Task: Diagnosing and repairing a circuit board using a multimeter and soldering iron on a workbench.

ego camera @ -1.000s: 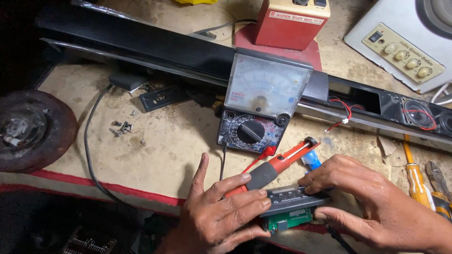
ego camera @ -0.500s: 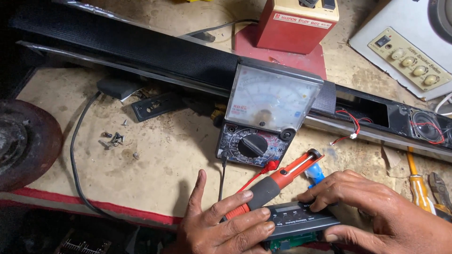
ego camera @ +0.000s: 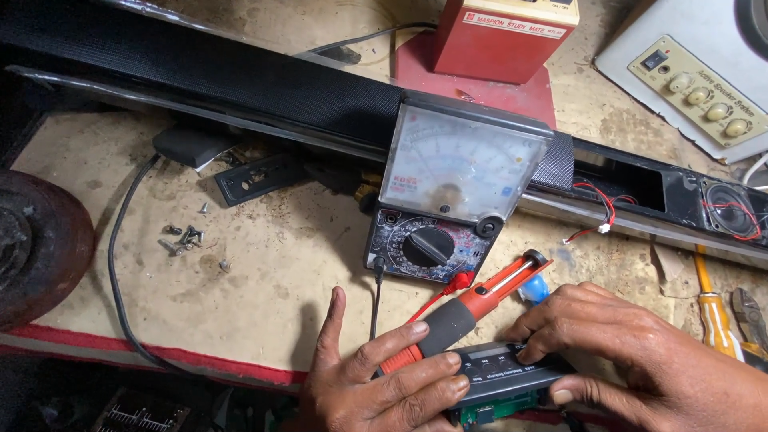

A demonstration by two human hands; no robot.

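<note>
Both hands grip my small black panel (ego camera: 512, 376) at the desk's (ego camera: 272, 264) near edge: left hand (ego camera: 384, 384) also clamps the soldering iron (ego camera: 456, 320), right hand (ego camera: 632, 360) pinches its end. Circuit board exposed, no soldering visible yet.

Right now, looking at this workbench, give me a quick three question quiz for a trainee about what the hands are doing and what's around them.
1. True or false: the left hand rests fingers on a tool with a grey and orange handle.
2. Which thing do both hands grip? A) the analog multimeter B) the small black panel with a green circuit board C) the yellow-handled screwdriver
3. Fill in: the loose screws lie to the ____ of the multimeter in the picture.

Key: 1 true. 2 B: the right hand holds its other end. 3 left.
</note>
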